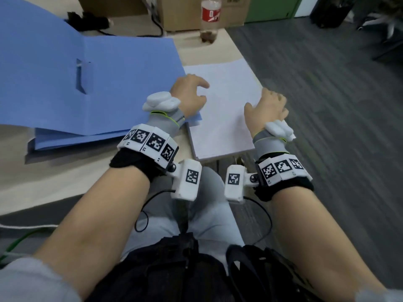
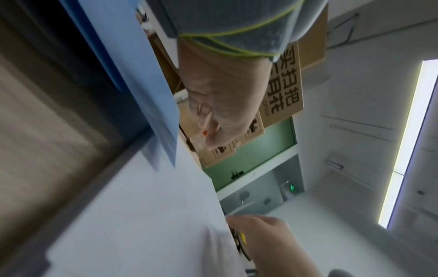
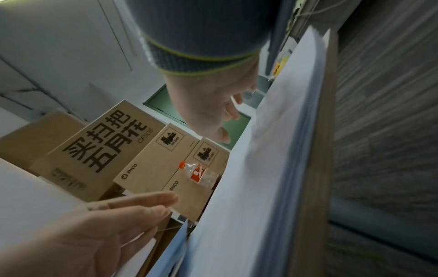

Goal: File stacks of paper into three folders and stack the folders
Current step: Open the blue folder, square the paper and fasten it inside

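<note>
An open blue folder (image 1: 65,83) lies on the table at the left, on top of more blue folders (image 1: 76,140). To its right a thick stack of white paper (image 1: 224,118) sits at the table's right edge, also seen in the wrist views (image 2: 142,215) (image 3: 260,187). My left hand (image 1: 192,92) hovers over the stack's left edge with straight, relaxed fingers (image 3: 142,202), holding nothing. My right hand (image 1: 268,105) is at the stack's right edge. Its fingers are loosely bent, its fingertips (image 3: 233,112) touch the top sheets, and its thumb lies on top.
A plastic bottle (image 1: 210,18) with a red label stands at the table's far edge, beyond the paper. Cardboard boxes (image 1: 192,12) are stacked behind it. A black cable (image 1: 157,27) lies at the back. The table's right edge (image 1: 239,46) drops to grey carpet.
</note>
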`<state>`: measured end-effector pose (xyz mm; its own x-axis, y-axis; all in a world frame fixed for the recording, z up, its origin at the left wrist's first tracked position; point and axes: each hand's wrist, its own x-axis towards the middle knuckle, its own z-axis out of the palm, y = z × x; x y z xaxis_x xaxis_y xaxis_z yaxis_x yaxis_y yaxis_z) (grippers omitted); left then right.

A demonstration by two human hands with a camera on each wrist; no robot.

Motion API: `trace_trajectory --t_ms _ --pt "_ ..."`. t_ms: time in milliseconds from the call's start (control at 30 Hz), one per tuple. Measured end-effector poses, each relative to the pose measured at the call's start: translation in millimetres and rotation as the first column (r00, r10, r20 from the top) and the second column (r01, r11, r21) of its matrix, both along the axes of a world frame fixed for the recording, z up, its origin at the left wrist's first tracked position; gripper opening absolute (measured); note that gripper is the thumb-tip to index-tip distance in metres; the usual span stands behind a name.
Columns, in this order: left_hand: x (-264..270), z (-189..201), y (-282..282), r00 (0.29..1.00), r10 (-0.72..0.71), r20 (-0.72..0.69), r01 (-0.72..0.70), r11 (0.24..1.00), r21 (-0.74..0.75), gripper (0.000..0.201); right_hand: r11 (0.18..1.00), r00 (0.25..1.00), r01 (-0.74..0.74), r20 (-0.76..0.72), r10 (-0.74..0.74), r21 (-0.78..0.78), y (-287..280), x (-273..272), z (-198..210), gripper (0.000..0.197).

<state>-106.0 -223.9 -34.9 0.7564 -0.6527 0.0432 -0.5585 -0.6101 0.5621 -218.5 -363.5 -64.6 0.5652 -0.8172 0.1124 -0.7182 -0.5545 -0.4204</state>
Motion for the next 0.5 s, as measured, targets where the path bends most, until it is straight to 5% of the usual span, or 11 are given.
trace_trajectory --t_ms 167,500 --pt "-20.4 -14.4 -35.6 0.984 -0.120 -0.135 0.119 0.993 -0.010 0.035 0.995 0.988 0.061 -0.146 -0.049 0.079 -22.0 -13.1 -12.7 0.050" --pt "-25.4 -37.4 -49.8 0.941 -0.119 -0.317 0.080 0.988 -0.133 0.026 0.993 0.999 -0.035 0.019 0.033 0.116 -27.0 -20.0 -9.4 0.033"
